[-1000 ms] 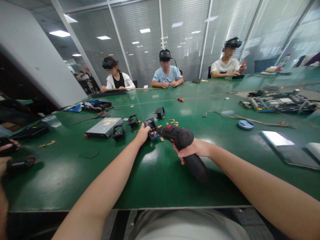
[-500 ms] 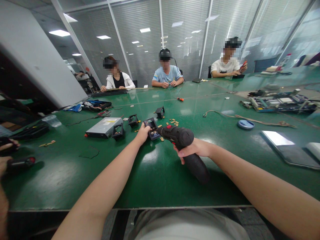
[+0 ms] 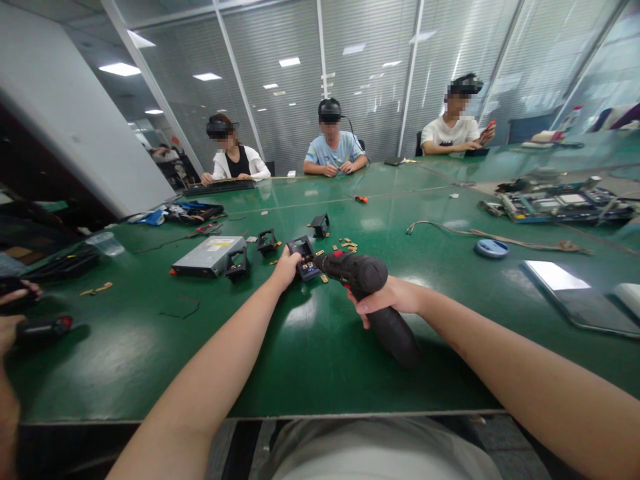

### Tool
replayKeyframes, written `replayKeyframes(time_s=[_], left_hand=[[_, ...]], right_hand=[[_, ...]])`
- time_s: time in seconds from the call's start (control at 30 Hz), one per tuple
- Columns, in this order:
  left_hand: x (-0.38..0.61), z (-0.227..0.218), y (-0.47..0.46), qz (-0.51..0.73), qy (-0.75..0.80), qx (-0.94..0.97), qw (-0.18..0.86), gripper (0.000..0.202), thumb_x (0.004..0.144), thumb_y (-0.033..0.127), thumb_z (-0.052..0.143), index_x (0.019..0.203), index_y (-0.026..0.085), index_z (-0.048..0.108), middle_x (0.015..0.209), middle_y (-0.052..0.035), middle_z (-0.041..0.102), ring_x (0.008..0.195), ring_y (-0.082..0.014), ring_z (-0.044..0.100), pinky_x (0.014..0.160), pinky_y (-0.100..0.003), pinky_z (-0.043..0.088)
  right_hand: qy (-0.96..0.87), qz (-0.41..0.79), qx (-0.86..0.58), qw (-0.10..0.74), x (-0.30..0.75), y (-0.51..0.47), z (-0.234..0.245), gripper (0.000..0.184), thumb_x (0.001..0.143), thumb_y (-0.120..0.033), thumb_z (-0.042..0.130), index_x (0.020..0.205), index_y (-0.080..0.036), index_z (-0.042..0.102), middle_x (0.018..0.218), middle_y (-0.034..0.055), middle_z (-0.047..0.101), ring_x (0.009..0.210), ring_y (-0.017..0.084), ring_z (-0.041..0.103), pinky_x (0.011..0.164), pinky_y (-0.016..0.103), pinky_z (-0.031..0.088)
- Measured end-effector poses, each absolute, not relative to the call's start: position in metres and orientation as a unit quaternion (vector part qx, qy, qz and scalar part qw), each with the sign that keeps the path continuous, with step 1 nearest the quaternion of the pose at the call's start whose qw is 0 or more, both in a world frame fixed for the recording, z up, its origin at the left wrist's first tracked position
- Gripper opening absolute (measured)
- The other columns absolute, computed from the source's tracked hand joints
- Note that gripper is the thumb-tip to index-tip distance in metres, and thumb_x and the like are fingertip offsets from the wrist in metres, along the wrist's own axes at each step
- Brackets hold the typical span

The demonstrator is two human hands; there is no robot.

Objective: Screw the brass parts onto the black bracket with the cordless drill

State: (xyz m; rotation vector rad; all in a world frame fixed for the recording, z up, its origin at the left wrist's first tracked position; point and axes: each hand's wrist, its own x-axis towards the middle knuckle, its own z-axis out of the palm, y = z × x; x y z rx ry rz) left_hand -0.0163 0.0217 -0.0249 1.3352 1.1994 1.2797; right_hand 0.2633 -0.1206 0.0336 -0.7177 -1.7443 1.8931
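My left hand (image 3: 287, 268) grips the left edge of a black plastic housing (image 3: 309, 267) on the green table, thumb over its rim. Small brass-coloured parts show inside the housing. In my right hand (image 3: 383, 299) is a black cordless drill (image 3: 357, 270) with red accents, fingers wrapped round its handle. The drill's nose points left at the housing's right side; whether its tip touches cannot be made out. Several small brass plates (image 3: 349, 245) lie just beyond the drill. More black plastic housings stand close by, one behind (image 3: 320, 225) and two to the left (image 3: 236, 264).
A silver disc drive (image 3: 210, 255) lies left of the housings. To the right are a blue round lid (image 3: 491, 249), a tablet-like slab (image 3: 575, 297) and a circuit board (image 3: 565, 203). Another person's hand holds a dark tool (image 3: 43, 330) at far left. Several people sit across the table.
My hands, the drill and the housing stay practically in place. At the far left, the other person's hands and tool shift very slightly.
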Motion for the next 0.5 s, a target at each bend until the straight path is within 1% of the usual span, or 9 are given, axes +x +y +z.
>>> replayKeyframes(time_s=[0.2, 0.5], left_hand=[[-0.0150, -0.0222, 0.0199, 0.509, 0.489, 0.543, 0.455, 0.037, 0.059, 0.029, 0.059, 0.094, 0.023, 0.048, 0.079, 0.0016, 0.056, 0.071, -0.0186, 0.057, 0.064, -0.031, 0.048], [-0.0150, -0.0222, 0.0204, 0.507, 0.492, 0.549, 0.447, 0.038, 0.059, 0.029, 0.056, 0.096, 0.023, 0.047, 0.079, 0.0022, 0.055, 0.070, -0.0177, 0.055, 0.062, -0.030, 0.046]], right_hand=[[-0.637, 0.685, -0.266, 0.232, 0.2618, -0.1220, 0.0361, 0.037, 0.065, -0.035, 0.084, 0.084, -0.016, 0.058, 0.069, -0.0014, 0.063, 0.060, 0.019, 0.068, 0.058, 0.030, 0.053], [-0.632, 0.690, -0.264, 0.233, 0.2622, -0.1221, 0.0364, 0.036, 0.064, -0.034, 0.084, 0.082, -0.016, 0.058, 0.070, -0.0013, 0.062, 0.060, 0.019, 0.067, 0.058, 0.030, 0.054]])
